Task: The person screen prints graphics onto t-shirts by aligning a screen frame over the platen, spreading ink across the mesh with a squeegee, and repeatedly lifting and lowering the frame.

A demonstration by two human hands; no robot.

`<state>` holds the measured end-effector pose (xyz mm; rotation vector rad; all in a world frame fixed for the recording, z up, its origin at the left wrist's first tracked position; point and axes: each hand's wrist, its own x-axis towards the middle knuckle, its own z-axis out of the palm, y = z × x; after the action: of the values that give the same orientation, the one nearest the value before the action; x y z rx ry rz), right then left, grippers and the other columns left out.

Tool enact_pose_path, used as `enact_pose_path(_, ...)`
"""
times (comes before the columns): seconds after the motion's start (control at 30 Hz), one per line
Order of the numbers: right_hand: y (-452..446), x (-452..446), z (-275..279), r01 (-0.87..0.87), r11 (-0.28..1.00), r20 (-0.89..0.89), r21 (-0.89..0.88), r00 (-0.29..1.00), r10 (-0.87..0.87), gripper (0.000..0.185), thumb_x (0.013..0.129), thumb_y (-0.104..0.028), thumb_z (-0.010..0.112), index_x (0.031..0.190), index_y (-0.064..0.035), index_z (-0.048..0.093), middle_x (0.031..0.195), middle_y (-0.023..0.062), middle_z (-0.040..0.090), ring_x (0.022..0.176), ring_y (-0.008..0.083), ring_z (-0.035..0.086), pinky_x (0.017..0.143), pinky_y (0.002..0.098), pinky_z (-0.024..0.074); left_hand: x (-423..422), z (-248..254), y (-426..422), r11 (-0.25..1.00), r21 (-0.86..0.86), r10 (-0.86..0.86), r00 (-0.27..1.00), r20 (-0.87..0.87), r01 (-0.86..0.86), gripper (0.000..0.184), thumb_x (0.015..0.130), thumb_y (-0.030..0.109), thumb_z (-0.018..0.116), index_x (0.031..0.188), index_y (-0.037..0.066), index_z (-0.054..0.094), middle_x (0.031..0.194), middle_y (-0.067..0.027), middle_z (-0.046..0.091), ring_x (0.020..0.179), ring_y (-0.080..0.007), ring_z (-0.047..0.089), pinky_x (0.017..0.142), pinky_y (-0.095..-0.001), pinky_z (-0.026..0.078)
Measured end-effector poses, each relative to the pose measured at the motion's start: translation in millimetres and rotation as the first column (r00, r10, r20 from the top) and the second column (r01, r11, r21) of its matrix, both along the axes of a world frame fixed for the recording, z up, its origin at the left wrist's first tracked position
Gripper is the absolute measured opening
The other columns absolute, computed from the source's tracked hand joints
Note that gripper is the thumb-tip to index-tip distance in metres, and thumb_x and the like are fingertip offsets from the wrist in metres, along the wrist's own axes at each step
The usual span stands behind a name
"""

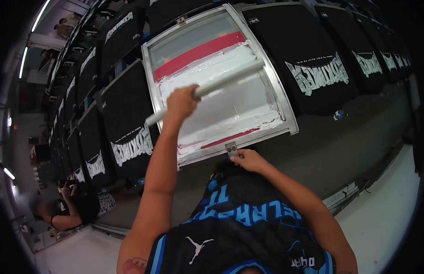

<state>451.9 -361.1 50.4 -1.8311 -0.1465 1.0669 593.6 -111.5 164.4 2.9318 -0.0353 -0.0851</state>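
White goo (212,68), thick and shiny, spread over a flat screen (198,32) inside a silver metal frame (276,86), just in front of the body. Across it, on a slant, a long pale bar (232,77), with one end out past the frame's left side and the other near the right side. Perhaps made so long to push lots of goo at once. Around the bar, left of its middle, the left hand (182,102), fingers curled tight, maybe for a strong push. At the frame's near edge, the right hand (248,160), thumb and fingers pinching a small metal piece (231,149) with two round spots. Probably there to keep the frame steady. Red strips (198,55) above and below the white, maybe to stop leaks. Under the screen, too hard to tell. On both sides, black shirts (276,34) in rows, with big white letters (318,74), laid out smooth, maybe for neat prints. Far left, another person (86,208), one hand raised near something small and dark.
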Motion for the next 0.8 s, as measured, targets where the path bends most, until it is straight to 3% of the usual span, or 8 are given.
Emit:
enact_pose_path(0.13,-2,12,20,-0.224,0.912,0.105,-0.343,0.956,0.274,0.055,0.087,-0.058,0.055,0.102,-0.0075,0.071,0.092,0.02,0.068,0.09,0.0366,0.065,0.082,0.0452,0.0502,54,-35,20,0.994,0.018,-0.11,0.947,0.303,0.11,0.029,0.078,0.011,0.064,0.106,0.016,0.066,0.091,-0.011,0.068,0.085,-0.0326,0.065,0.071,-0.0438,0.052)
enact_pose_path(0.23,-10,45,63,-0.337,0.878,0.03,-0.34,0.929,0.368,0.05,0.085,-0.054,0.059,0.099,-0.0076,0.072,0.091,0.0196,0.069,0.089,0.0355,0.066,0.081,0.0436,0.0508,27,-105,15,0.991,0.024,-0.126,0.882,0.454,0.129,0.035,0.072,0.004,0.064,0.106,0.012,0.067,0.095,-0.012,0.067,0.087,-0.0318,0.065,0.074,-0.0416,0.052)
enact_pose_path(0.3,-14,71,91,-0.022,0.952,0.295,-0.304,0.948,0.116,0.039,0.08,-0.04,0.07,0.09,-0.0029,0.07,0.081,0.0158,0.068,0.083,0.034,0.066,0.076,0.0419,0.0514,-6,-108,-5,0.984,-0.035,-0.118,0.794,0.596,0.173,0.026,0.077,0.004,0.056,0.101,0.009,0.065,0.089,-0.0105,0.065,0.077,-0.0306,0.064,0.065,-0.0421,0.05)
enact_pose_path(0.37,-21,97,84,0.272,0.935,0.805,-0.227,0.593,0.023,0.045,0.071,-0.016,0.077,0.113,-0.0071,0.063,0.103,0.0133,0.065,0.099,0.0315,0.06,0.086,0.0393,0.0467,-30,-93,-15,0.977,-0.09,-0.118,0.84,0.53,0.194,0.027,0.076,0.003,0.056,0.101,0.009,0.065,0.088,-0.0104,0.066,0.077,-0.0311,0.064,0.064,-0.0425,0.05)
enact_pose_path(0.5,-41,162,79,0.213,0.885,0.909,-0.414,0.155,0.387,0.042,0.067,-0.003,0.068,0.108,-0.0121,0.065,0.099,0.0082,0.062,0.1,0.0276,0.058,0.086,0.0403,0.0459,-47,-46,-16,0.963,-0.177,-0.157,0.959,0.238,0.201,0.03,0.075,0.0,0.055,0.102,0.009,0.065,0.083,-0.0106,0.066,0.076,-0.0325,0.064,0.064,-0.0442,0.05)
enact_pose_path(0.57,-47,164,98,0.065,0.755,0.673,-0.652,0.508,0.537,0.038,0.065,-0.002,0.07,0.101,-0.0101,0.066,0.095,0.0066,0.065,0.094,0.0271,0.062,0.079,0.0393,0.0501,-59,-14,-23,0.968,-0.19,-0.14,0.981,0.133,0.164,0.029,0.074,0.0,0.054,0.1,0.008,0.065,0.081,-0.0109,0.065,0.075,-0.0338,0.064,0.064,-0.0456,0.05)
enact_pose_path(0.7,-66,137,125,0.045,0.842,0.803,-0.537,0.333,0.494,0.023,0.066,-0.003,0.066,0.088,-0.0097,0.065,0.078,0.0058,0.064,0.078,0.027,0.063,0.066,0.0382,0.0526,-88,16,-39,0.982,-0.172,-0.106,0.983,-0.149,0.08,0.038,0.071,-0.002,0.057,0.107,0.01,0.066,0.091,-0.0122,0.069,0.084,-0.0344,0.065,0.071,-0.0443,0.052)
enact_pose_path(0.8,-79,121,123,-0.013,0.825,0.734,-0.565,0.448,0.51,0.034,0.063,-0.006,0.072,0.095,-0.0105,0.065,0.086,0.0051,0.065,0.087,0.0267,0.063,0.074,0.0382,0.0523,-107,5,-48,0.962,-0.246,-0.155,0.981,-0.12,0.122,0.025,0.073,0.0,0.055,0.095,0.008,0.064,0.081,-0.0144,0.066,0.079,-0.0354,0.065,0.068,-0.0464,0.051)
